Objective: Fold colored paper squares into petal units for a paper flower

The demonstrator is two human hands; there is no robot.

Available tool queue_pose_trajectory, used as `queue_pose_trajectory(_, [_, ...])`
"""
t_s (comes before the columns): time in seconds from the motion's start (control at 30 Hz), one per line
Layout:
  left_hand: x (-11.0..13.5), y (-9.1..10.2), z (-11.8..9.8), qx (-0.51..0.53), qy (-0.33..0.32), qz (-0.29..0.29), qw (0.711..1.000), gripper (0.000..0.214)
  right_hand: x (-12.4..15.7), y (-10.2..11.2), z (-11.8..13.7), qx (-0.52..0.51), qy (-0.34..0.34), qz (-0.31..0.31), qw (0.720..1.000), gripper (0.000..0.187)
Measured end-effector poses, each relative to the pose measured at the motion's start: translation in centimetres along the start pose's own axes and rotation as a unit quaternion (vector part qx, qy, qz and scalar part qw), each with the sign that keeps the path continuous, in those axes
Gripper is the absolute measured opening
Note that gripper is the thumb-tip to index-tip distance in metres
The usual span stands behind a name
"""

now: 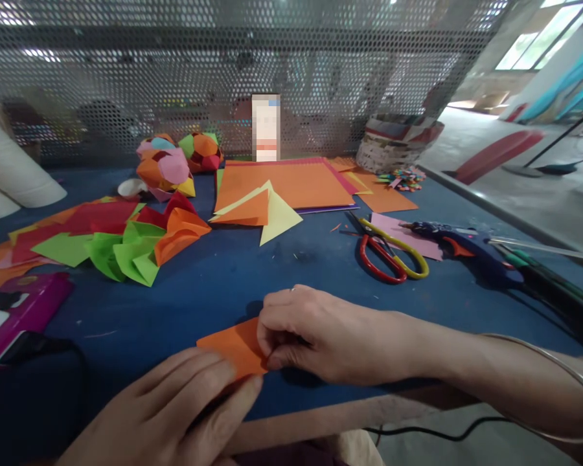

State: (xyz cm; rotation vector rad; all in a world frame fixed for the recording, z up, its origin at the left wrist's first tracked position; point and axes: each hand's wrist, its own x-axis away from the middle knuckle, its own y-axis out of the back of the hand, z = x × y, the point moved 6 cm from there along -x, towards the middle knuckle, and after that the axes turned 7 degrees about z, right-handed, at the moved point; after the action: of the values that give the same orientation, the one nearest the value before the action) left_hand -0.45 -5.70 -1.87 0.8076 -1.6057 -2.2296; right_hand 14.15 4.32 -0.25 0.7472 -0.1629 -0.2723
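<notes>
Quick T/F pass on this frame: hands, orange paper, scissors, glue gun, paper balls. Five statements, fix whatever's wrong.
1. Both the left hand and the right hand are on one piece of orange paper. True.
2. Both handles of the scissors are blue. False: one is red, the other yellow.
3. The glue gun lies to the right of the scissors. True.
4. A bangle is worn on the left arm. False: it is on the right arm.
5. The paper balls sit in front of the green folded papers, nearer the person. False: they sit behind them, farther away.
</notes>
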Motion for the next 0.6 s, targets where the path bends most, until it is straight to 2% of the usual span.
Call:
queue_pose_trajectory(0.17, [-1.5, -0.6, 0.2, 0.015, -0.007, -0.006, 1.0, 0.054, 0.1, -0.1, -0.2, 0.005, 0.019, -0.006, 1.0, 0.013])
queue_pose_trajectory(0.4, [-1.6, 0.8, 0.7, 0.008, -0.029, -0.001, 1.0, 0.049, 0.0, -0.1, -0.2, 0.002, 0.013, 0.002, 1.0, 0.012])
queue_pose_trajectory(0.6, [0.3, 0.9, 1.2, 0.035, -0.016, 0.019, 0.999, 0.044, 0.1, -0.1, -0.2, 0.001, 0.011, 0.005, 1.0, 0.011])
